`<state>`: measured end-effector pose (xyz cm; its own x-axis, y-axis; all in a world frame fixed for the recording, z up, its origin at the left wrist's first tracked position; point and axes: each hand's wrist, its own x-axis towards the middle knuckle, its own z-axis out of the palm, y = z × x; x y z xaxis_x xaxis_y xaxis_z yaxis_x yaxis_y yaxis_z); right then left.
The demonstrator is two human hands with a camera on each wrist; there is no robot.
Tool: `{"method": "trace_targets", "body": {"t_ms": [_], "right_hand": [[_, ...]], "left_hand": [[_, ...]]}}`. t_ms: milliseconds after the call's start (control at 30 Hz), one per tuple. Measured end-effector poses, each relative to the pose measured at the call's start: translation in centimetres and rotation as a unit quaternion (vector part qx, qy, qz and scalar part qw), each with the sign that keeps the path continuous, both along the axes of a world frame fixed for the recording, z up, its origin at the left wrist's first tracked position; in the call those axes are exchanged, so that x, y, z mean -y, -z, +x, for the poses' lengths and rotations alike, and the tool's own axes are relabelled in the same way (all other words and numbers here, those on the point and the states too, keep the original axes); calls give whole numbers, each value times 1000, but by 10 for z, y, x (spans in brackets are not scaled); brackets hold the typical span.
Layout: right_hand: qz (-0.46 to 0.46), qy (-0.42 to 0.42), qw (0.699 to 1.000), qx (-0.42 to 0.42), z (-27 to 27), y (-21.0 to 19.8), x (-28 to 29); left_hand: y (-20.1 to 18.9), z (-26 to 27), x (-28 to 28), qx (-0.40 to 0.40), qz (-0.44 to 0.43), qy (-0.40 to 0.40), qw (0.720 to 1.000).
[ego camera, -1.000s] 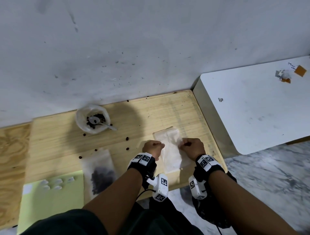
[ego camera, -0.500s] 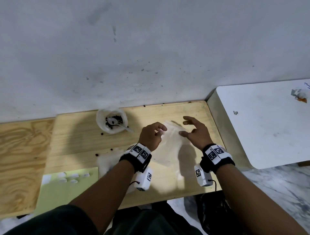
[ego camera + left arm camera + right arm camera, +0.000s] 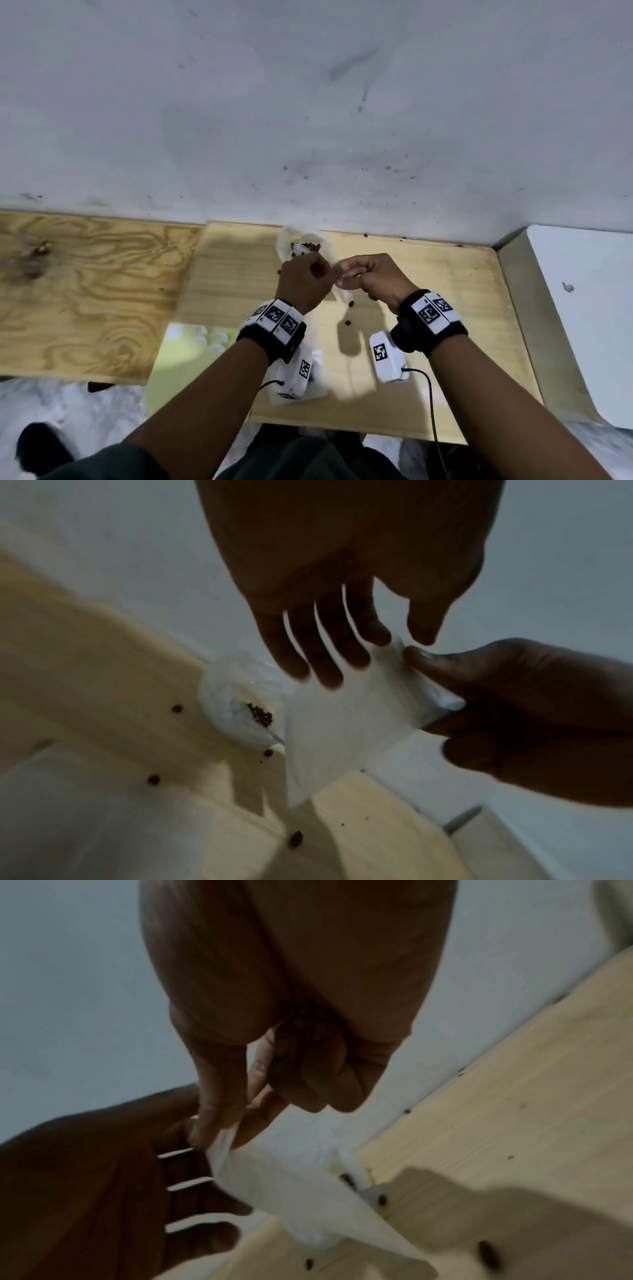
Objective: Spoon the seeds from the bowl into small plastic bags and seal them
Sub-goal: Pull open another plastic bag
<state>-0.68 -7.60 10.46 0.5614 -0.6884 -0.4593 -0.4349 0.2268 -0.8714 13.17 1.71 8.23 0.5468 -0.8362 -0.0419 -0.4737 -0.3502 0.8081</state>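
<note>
A small empty clear plastic bag (image 3: 339,286) hangs in the air between my two hands, just in front of the bowl. My left hand (image 3: 322,270) pinches its top edge between thumb and forefinger (image 3: 373,634), the other fingers fairly straight. My right hand (image 3: 342,277) pinches the opposite side of the bag (image 3: 291,1191) with thumb (image 3: 212,1115) and forefinger, its remaining fingers curled. The white bowl (image 3: 291,240) stands near the wall with dark seeds (image 3: 260,718) in it. A spoon lies in the bowl, mostly hidden behind my left hand.
Loose seeds (image 3: 348,322) lie scattered on the wooden table (image 3: 445,291). A pale green sheet (image 3: 178,363) with small white pieces lies front left. A plywood board (image 3: 85,291) adjoins on the left, a white table (image 3: 582,308) on the right. The wall is close behind.
Both hands have lifted the bag off the table and carried it up and back toward the bowl. The right hand, spread half a second ago, now pinches the bag.
</note>
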Motion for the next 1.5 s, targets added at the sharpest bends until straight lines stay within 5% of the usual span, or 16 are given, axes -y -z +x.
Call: {"method": "trace_targets", "body": {"t_ms": [200, 300, 500, 667, 767, 900, 1133, 1333, 1500], "right_hand": [[-1, -46, 999, -2, 34, -1, -10], [-43, -44, 998, -9, 39, -3, -14], [-207, -95, 973, -33, 49, 2, -21], [-249, -42, 964, -79, 43, 11, -15], [-243, -21, 964, -104, 39, 13, -6], [-214, -18, 974, -70, 38, 7, -3], [-106, -49, 993, 17, 34, 0, 1], [-152, -140, 978, 4, 31, -1, 8], [-277, -114, 952, -66, 38, 12, 8]], "left_hand": [[-5, 28, -18, -314, -29, -64, 947], [-7, 36, -24, -340, -42, -62, 937], [-5, 32, -22, -286, -21, -56, 956], [-4, 34, -22, -106, 33, 34, 993], [6, 26, -23, -27, 57, 54, 997], [9, 19, -25, 23, -17, 25, 999], [11, 32, -11, 162, 68, 106, 979], [10, 37, -13, 158, 24, 181, 970], [14, 33, -14, 156, 0, 157, 975]]}}
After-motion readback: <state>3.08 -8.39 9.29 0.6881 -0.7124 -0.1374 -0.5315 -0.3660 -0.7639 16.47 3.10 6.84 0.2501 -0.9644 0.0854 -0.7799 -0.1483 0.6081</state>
